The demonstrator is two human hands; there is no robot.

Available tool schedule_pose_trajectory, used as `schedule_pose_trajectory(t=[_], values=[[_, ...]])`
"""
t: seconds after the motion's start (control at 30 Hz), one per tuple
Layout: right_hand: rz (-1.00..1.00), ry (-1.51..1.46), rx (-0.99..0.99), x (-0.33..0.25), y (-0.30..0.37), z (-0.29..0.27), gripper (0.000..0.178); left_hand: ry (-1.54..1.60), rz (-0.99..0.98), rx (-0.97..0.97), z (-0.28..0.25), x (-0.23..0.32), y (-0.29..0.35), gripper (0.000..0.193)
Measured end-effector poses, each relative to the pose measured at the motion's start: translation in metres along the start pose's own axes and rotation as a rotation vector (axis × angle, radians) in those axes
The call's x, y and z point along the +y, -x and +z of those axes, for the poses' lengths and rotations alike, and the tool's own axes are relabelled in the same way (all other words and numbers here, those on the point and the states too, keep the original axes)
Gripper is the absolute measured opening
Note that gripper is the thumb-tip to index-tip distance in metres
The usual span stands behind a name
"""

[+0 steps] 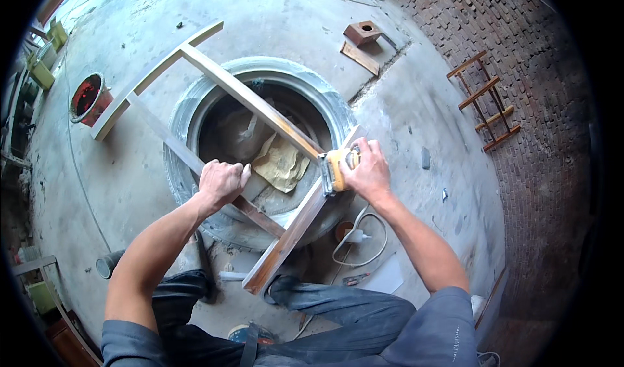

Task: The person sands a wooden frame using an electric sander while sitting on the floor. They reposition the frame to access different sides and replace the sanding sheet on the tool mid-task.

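Note:
A wooden frame (240, 98) lies across a large tyre (183, 113); two long rails join a curved crosspiece at the far end and a straight bar (286, 240) near my knees. My left hand (223, 182) is closed around the left rail, close to the near end. In my right hand (369, 170) is a yellow and black power sander (334, 172). Its base sits against the near bar, beside the joint with the right rail. The fingers' far sides are hidden. Down in the tyre's hollow lie a crumpled yellowish paper sheet (281, 163) and a clear plastic bag (249, 135).
To the left stands a red-stained bucket (91, 99). A brown wooden block with a hole (363, 33) and a wooden board (359, 58) lie beyond the tyre. A white cord (383, 240) loops by my right knee. Right, a small ladder-like wooden frame (480, 92) rests on bricks.

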State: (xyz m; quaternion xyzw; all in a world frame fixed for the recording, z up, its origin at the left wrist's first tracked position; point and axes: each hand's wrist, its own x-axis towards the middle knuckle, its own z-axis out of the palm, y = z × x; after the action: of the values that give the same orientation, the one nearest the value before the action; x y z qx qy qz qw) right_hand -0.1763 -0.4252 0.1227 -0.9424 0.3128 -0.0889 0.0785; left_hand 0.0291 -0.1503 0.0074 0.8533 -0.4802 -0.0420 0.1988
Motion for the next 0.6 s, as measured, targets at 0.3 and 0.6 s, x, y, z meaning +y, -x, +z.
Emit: schedule_pose_trajectory(t=[0.3, 0.6], values=[[0.273, 0.096, -0.037, 0.079, -0.124, -0.008, 0.056, 0.035, -0.020, -0.052, -0.009, 0.006, -0.003, 0.051], [0.023, -0.002, -0.053, 0.015, -0.028, -0.001, 0.048, 0.024, -0.032, -0.036, -0.007, 0.000, -0.001, 0.050]])
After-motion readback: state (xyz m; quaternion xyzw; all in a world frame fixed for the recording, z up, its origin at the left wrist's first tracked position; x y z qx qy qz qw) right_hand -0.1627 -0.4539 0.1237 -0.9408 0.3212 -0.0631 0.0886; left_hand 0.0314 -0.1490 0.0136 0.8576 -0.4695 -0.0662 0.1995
